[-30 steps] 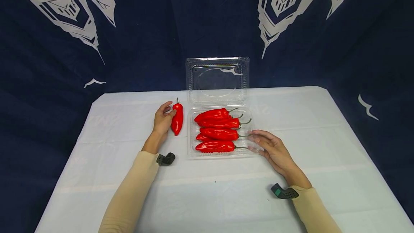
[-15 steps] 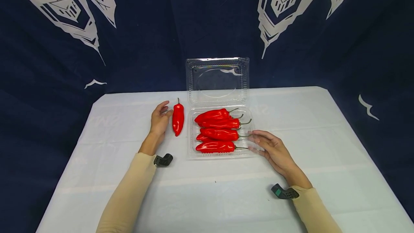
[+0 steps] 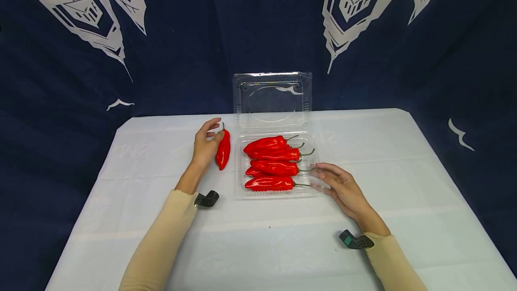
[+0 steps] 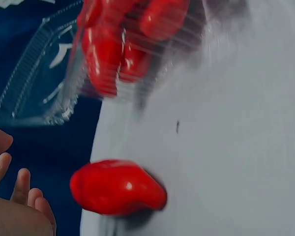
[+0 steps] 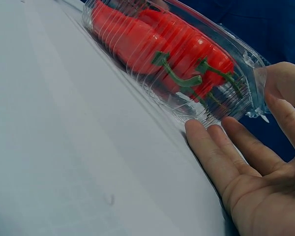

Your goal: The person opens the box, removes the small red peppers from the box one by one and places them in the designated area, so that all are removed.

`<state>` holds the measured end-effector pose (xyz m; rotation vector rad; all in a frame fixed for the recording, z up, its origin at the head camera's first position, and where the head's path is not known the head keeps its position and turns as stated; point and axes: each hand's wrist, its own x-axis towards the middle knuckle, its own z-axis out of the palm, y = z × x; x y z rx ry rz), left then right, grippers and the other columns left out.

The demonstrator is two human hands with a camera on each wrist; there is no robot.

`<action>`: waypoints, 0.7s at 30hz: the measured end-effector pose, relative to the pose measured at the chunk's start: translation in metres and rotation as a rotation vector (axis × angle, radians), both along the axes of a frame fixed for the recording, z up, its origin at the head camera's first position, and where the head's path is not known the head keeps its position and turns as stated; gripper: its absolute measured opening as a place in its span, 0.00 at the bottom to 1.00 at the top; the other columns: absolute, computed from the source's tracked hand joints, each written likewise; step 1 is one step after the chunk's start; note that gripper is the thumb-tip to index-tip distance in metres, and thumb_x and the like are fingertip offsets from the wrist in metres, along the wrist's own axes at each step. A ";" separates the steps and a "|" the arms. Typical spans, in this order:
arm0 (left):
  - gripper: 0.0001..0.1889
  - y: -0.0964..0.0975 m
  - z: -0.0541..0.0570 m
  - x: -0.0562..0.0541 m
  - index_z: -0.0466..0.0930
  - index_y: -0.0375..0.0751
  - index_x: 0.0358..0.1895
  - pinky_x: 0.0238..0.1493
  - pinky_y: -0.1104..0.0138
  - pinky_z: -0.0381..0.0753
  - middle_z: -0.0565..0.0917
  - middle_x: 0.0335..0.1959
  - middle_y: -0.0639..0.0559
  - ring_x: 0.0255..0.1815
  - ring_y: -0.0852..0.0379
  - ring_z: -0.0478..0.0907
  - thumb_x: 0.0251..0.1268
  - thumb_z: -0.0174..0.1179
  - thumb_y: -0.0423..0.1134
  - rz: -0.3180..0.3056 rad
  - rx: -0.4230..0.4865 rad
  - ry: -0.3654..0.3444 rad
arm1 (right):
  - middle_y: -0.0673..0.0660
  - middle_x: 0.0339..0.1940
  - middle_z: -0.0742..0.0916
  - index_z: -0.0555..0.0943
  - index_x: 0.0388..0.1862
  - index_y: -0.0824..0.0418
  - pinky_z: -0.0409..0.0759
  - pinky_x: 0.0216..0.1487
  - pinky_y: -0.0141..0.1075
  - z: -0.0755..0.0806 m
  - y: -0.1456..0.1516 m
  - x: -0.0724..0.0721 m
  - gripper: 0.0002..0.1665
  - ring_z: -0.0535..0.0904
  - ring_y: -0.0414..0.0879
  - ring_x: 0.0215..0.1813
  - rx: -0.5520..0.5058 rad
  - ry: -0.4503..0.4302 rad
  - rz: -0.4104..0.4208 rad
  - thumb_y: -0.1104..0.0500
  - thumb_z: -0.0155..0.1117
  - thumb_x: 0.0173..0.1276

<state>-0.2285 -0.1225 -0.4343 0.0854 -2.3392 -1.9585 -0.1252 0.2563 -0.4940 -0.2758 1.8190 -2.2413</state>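
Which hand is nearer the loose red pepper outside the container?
Left: the left hand is beside the loose red pepper; the right hand is across the container, at its right edge.

A staged tabletop spot, closed in by printed cloth.
Navy cloth [image 3: 266, 35] hangs around a white-covered surface [image 3: 282, 250] from nine o'clock through twelve to three, its pale building prints [image 3: 86, 10], at ten and one o'clock, upside down. Small black devices [image 3: 207, 199] at the cuffs [image 3: 186, 196], at seven and between four and five o'clock, suggest a recording set-up; whether it stands in a home, lab or office cannot be told.
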 end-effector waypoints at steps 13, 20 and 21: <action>0.20 0.025 0.024 0.019 0.77 0.44 0.64 0.39 0.76 0.73 0.77 0.60 0.41 0.55 0.44 0.70 0.70 0.59 0.32 -0.254 -0.156 0.107 | 0.57 0.68 0.78 0.62 0.71 0.76 0.82 0.59 0.41 0.001 0.000 0.000 0.28 0.77 0.43 0.66 -0.005 -0.007 0.004 0.65 0.53 0.78; 0.16 0.034 0.030 0.027 0.82 0.44 0.58 0.48 0.65 0.76 0.79 0.57 0.43 0.56 0.42 0.74 0.68 0.61 0.32 -0.409 -0.210 0.130 | 0.57 0.68 0.78 0.62 0.71 0.76 0.82 0.59 0.41 0.001 0.000 0.000 0.28 0.77 0.43 0.66 -0.006 -0.003 0.006 0.65 0.53 0.78; 0.16 0.034 0.029 0.028 0.82 0.43 0.58 0.49 0.63 0.77 0.80 0.57 0.44 0.56 0.43 0.74 0.68 0.62 0.32 -0.434 -0.213 0.128 | 0.57 0.68 0.78 0.62 0.71 0.76 0.82 0.59 0.41 0.002 0.000 0.000 0.28 0.77 0.43 0.66 -0.007 -0.003 0.007 0.65 0.53 0.78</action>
